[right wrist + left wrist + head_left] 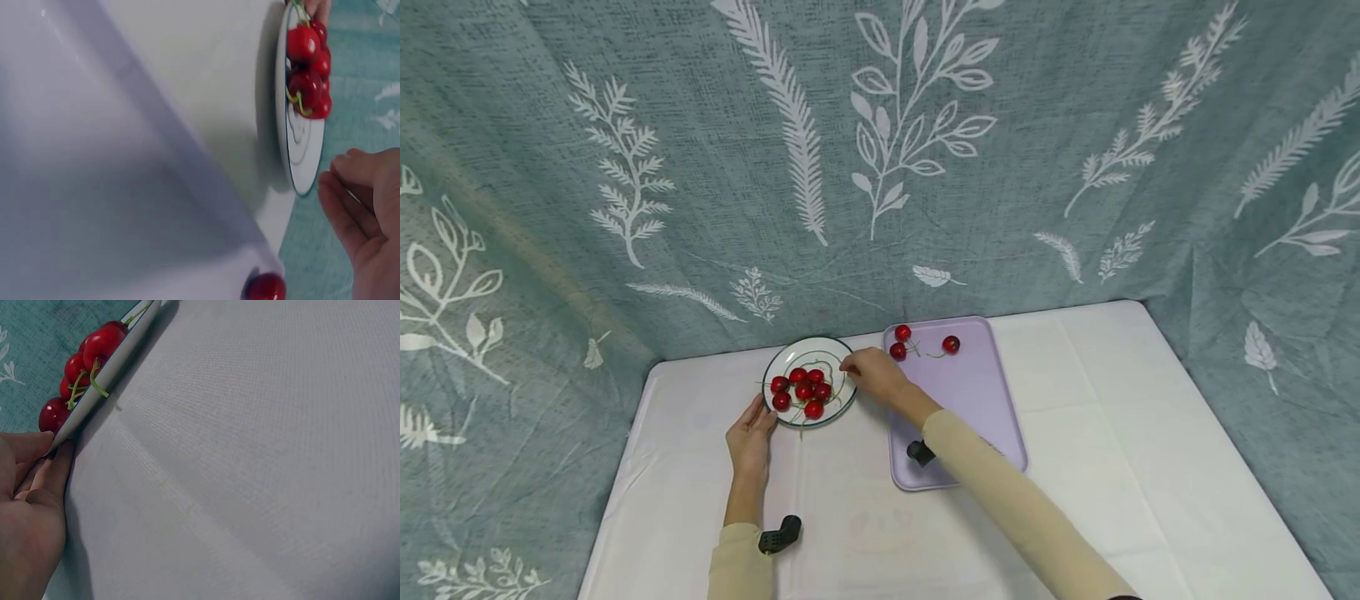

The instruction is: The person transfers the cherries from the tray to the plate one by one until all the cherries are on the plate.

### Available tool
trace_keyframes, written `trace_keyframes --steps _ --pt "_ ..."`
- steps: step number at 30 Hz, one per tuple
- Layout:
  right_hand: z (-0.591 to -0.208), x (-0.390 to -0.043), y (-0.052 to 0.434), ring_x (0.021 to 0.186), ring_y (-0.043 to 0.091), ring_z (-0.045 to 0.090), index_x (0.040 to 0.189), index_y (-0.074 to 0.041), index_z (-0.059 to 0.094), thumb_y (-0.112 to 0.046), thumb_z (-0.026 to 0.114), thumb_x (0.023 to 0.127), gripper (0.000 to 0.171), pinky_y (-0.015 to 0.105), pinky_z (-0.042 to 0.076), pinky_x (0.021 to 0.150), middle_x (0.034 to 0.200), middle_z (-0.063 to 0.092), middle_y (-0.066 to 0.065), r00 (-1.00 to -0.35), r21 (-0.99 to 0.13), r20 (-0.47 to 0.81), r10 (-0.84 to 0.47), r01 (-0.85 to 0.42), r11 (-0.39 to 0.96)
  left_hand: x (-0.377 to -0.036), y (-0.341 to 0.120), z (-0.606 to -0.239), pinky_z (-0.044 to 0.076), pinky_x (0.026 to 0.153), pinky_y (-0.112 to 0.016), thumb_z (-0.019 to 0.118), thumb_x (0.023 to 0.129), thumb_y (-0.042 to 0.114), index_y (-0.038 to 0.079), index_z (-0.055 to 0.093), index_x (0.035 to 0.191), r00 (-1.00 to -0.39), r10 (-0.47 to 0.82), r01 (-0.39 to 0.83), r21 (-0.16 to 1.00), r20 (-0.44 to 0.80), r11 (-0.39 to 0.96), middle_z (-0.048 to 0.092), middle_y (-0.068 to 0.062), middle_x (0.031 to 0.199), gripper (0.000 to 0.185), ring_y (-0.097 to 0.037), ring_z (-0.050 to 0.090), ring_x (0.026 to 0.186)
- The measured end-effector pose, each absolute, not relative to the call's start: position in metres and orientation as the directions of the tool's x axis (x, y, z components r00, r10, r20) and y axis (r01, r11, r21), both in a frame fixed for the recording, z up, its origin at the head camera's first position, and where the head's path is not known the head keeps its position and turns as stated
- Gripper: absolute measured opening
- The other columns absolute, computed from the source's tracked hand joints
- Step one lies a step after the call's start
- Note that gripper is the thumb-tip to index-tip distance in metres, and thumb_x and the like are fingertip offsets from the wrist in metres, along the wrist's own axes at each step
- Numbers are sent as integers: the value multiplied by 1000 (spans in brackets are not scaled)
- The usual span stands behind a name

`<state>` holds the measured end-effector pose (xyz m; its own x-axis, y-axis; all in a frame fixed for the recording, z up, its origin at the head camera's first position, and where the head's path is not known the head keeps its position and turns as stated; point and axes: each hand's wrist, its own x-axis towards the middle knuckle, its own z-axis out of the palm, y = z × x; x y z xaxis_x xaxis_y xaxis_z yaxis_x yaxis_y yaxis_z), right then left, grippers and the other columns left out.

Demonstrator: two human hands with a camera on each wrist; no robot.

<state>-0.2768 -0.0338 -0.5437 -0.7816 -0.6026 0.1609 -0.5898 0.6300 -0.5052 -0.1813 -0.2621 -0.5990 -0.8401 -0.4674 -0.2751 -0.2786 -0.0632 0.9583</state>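
1. The left hand (751, 435) rests on the white tablecloth (1150, 433) at the near-left rim of the white plate (790, 354). In the left wrist view its fingertips (44, 445) pinch the plate's edge (106, 378), thumb on top and fingers underneath.
2. The right hand (874, 375) reaches over the far-right rim of the same plate. Its fingers are loosely extended and hold nothing; the right wrist view shows the fingers (347, 200) relaxed just beside the plate's rim (300, 169), not touching a cherry.
3. The cherries (803, 390), red with green stems, lie in a cluster on the plate between the two hands, nearer the left hand's side. The right wrist view shows them (309, 69) piled on the half of the plate away from the right hand.
4. A lilac tray (977, 400) lies just to the right of the right hand, under its forearm. Three loose cherries (923, 342) sit at the tray's far end, just beyond the right hand; one (265, 287) shows at the tray's corner in the right wrist view.
5. Both forearms wear beige sleeves (1000, 492). A black wrist mount (778, 533) shows by the left sleeve, and another (920, 452) under the right forearm.
6. A teal cloth with white leaf prints (880, 150) hangs behind the table, beyond both hands.
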Motion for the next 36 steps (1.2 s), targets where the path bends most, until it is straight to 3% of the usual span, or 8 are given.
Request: trace_keyframes --steps 14,21,29,36 --pt "-550 -286 17 83 21 66 107 -1 74 -3 69 88 19 36 57 74 99 73 11 -867 -612 251 -430 -486 623 -177 -261 -599 44 105 -21 57 95 2 3 43 146 -836 -477 -279 959 -270 -55 44 -15 149 53 -23 44 136" --pt "-557 -293 37 104 28 66 106 -1 74 -2 73 85 21 39 56 92 107 72 13 -896 -604 270 -353 -443 663 -173 -259 -598 44 105 -21 57 94 2 4 43 146 -831 -483 -279 958 -275 -65 44 -14 149 54 -23 44 136" --pt "-559 -295 54 106 30 66 104 3 73 2 72 83 21 42 55 94 107 72 16 -920 -644 264 -290 -392 657 -170 -256 -597 43 105 -21 57 95 2 3 42 147 -834 -480 -272 960 -271 -70 42 -14 150 53 -23 43 137" --pt "-569 -294 57 101 33 67 105 7 71 4 74 81 25 40 59 88 105 71 19 -953 -784 246 -176 -302 542 -169 -257 -599 44 105 -22 58 94 0 2 44 146 -834 -486 -255 963 -263 -82 43 -16 149 53 -24 44 136"
